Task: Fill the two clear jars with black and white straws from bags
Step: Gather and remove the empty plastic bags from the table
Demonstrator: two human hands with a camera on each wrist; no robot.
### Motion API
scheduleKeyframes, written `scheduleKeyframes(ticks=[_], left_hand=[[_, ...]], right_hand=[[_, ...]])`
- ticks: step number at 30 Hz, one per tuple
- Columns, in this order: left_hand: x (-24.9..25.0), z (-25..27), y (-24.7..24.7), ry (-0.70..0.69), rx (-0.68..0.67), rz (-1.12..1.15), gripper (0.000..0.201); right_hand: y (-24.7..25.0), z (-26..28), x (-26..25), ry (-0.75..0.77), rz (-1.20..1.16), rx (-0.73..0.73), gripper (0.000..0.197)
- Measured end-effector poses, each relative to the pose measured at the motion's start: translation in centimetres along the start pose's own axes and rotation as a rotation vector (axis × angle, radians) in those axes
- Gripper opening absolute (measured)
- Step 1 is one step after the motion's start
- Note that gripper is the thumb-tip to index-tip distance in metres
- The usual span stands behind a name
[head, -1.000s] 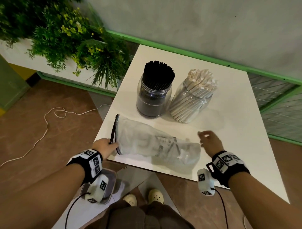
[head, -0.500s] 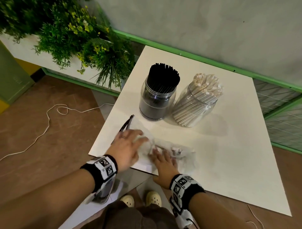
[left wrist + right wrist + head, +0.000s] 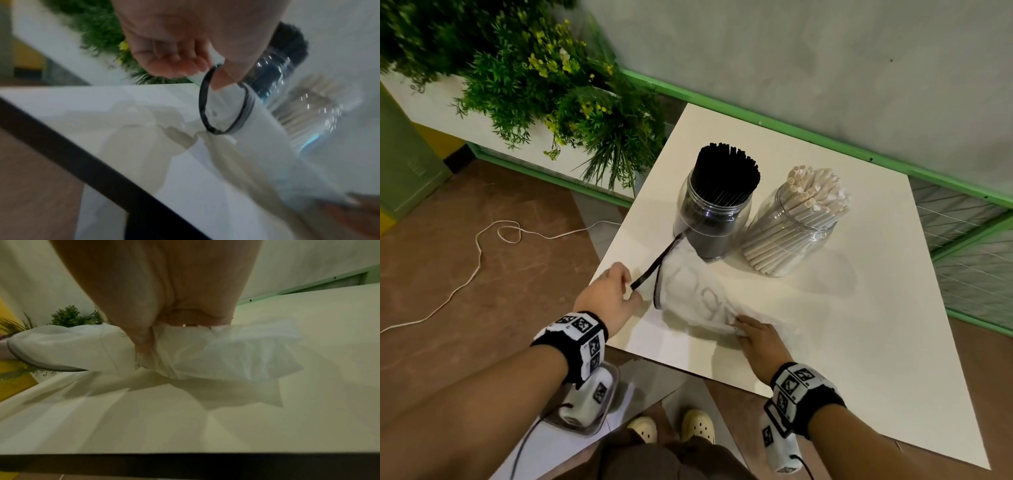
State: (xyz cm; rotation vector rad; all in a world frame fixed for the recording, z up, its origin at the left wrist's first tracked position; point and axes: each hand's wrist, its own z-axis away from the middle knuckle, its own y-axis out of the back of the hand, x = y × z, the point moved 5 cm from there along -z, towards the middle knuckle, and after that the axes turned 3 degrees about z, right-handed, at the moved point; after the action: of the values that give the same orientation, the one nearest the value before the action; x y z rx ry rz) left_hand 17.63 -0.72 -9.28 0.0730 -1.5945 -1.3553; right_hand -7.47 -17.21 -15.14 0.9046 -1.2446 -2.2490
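Observation:
Two clear jars stand at the back of the white table (image 3: 842, 325): one packed with black straws (image 3: 717, 205), one with white straws (image 3: 798, 222). In front of them lies an empty, crumpled clear bag (image 3: 688, 291) with a black rim (image 3: 654, 270) that reaches the black jar's base. My left hand (image 3: 631, 291) pinches that black rim (image 3: 205, 97) between thumb and fingers (image 3: 185, 66), and the mouth gapes. My right hand (image 3: 753, 334) lies flat on the bag's (image 3: 236, 353) other end, pressing it to the table. Its fingertips are hidden in the right wrist view.
Green plants in a white planter (image 3: 534, 85) stand left of the table. A white cable (image 3: 482, 246) loops on the brown floor. The table's near edge (image 3: 688, 366) is just behind my wrists, with a grey tray (image 3: 599, 421) below it. A green-trimmed wall (image 3: 791, 126) runs behind.
My left hand has stopped pressing the bag flat and now pinches its black rim, pulled up and out. The right hand slid right along the bag. The bag's mouth now points at the black jar.

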Motion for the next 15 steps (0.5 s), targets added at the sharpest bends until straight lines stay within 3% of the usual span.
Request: scheduleKeyframes(ticks=[4,6,8,10,11,13,15], left_hand=[[-0.5,1.2,-2.6,0.321,-0.161,0.256,0.022],[-0.3,1.8,-3.8,0.588,-0.25,0.622,0.027],[0.7,1.6,-4.5,0.728,-0.295,0.912,0.02],[1.7,0.7,-4.7,0.674,-0.289,1.008,0.003],[2.0,0.3,-4.9,0.601,-0.292,0.955,0.009],[2.4,-0.2,-5.3,0.393,-0.375,0.615,0.022],[2.2,-0.4,-5.5,0.243,-0.372,0.246,0.027]], right_hand=[[-0.5,-0.4,0.5,-0.017,-0.048,-0.012,0.035],[-0.3,-0.3,0.5,-0.016,-0.068,-0.003,0.035],[-0.2,-0.2,0.4,-0.017,-0.09,0.002,0.035],[-0.2,0.0,0.3,-0.023,-0.09,-0.008,0.035],[-0.1,0.0,0.3,-0.025,-0.09,-0.012,0.035],[0.2,0.2,0.0,-0.019,-0.103,-0.012,0.035],[0.7,0.2,-0.3,-0.012,-0.121,-0.01,0.034]])
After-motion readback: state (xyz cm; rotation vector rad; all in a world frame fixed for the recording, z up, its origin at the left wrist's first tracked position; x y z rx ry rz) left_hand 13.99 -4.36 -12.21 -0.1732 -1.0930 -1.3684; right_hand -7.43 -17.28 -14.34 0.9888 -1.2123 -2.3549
